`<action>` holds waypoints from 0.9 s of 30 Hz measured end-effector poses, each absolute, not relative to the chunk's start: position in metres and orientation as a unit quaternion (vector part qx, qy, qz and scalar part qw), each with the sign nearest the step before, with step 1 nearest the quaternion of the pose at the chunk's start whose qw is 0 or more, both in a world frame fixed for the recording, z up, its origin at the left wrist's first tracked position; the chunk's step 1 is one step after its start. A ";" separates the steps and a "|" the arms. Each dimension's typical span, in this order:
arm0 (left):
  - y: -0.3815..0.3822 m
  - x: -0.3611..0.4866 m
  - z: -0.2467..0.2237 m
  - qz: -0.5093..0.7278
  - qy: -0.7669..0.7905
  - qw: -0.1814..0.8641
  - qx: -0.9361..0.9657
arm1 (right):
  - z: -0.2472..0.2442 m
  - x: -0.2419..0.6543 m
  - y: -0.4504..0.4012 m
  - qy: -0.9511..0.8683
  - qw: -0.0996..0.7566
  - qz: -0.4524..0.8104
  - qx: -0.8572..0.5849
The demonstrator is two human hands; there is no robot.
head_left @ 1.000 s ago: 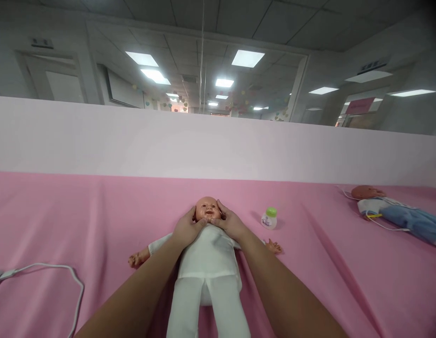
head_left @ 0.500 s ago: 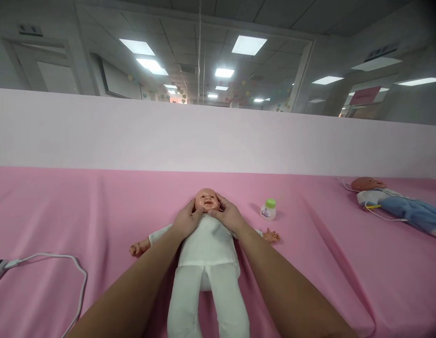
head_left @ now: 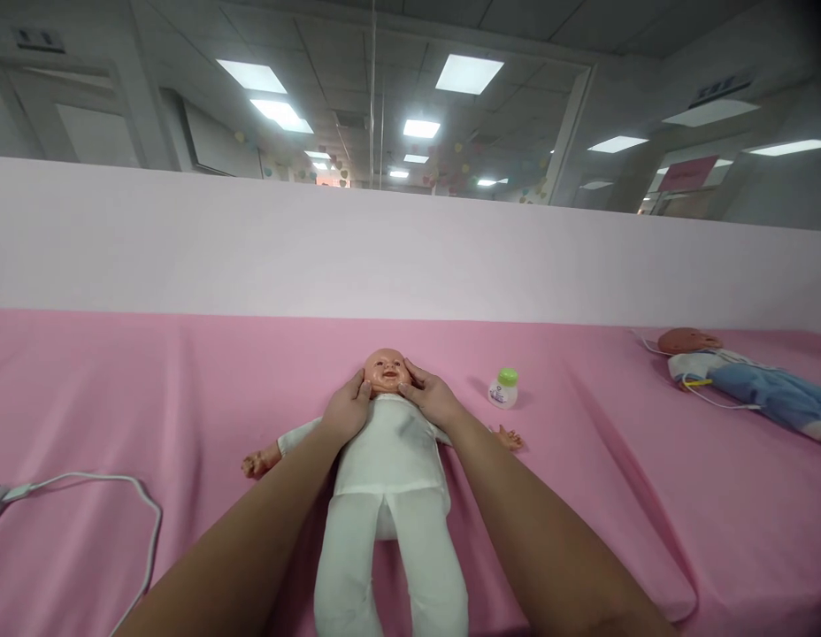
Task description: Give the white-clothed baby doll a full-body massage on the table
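Observation:
A baby doll (head_left: 392,451) in a white top and trousers lies on its back, head away from me, arms spread. My left hand (head_left: 349,409) cups the left side of its head, with the thumb at the jaw and the fingers along the cheek. On the other side my right hand (head_left: 432,395) holds the head too, its thumb by the corner of the mouth and its fingertips near the temple. The undersides of the fingers are partly hidden. Right of the doll's head stands a small white bottle with a green cap (head_left: 503,389).
Pink cloth (head_left: 251,363) covers the table, with folds at the right. Another doll in blue clothes (head_left: 769,389) lies at the far right with thin tubing. A white cable (head_left: 149,531) runs from a device at the left edge. A white partition (head_left: 410,257) with glass above stands behind.
Both thumbs have slid outward from the chin along the jaw toward the cheeks. The doll stays in place; the view has shifted slightly.

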State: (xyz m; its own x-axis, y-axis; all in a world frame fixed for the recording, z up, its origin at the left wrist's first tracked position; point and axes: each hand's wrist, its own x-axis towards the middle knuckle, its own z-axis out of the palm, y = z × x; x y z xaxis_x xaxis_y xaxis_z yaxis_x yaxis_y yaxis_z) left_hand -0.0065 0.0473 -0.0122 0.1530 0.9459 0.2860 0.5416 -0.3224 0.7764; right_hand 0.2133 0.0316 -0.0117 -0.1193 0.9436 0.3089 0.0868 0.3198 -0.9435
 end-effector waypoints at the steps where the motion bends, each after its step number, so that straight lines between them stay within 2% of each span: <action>1: 0.047 -0.006 -0.012 0.393 0.521 0.258 0.712 | -0.010 0.214 0.031 -0.627 0.518 0.412 -0.410; 12: 0.023 -0.001 0.013 0.379 0.502 0.265 0.731 | -0.011 0.202 0.024 -0.598 0.545 0.374 -0.453; 16: 0.026 0.000 0.010 0.376 0.509 0.250 0.733 | -0.015 0.202 0.029 -0.588 0.541 0.359 -0.482; 22: 0.035 -0.003 0.000 0.382 0.520 0.238 0.726 | -0.013 0.212 0.032 -0.614 0.535 0.403 -0.417; 27: 0.037 -0.003 -0.003 0.405 0.500 0.239 0.728 | -0.010 0.215 0.031 -0.615 0.534 0.392 -0.428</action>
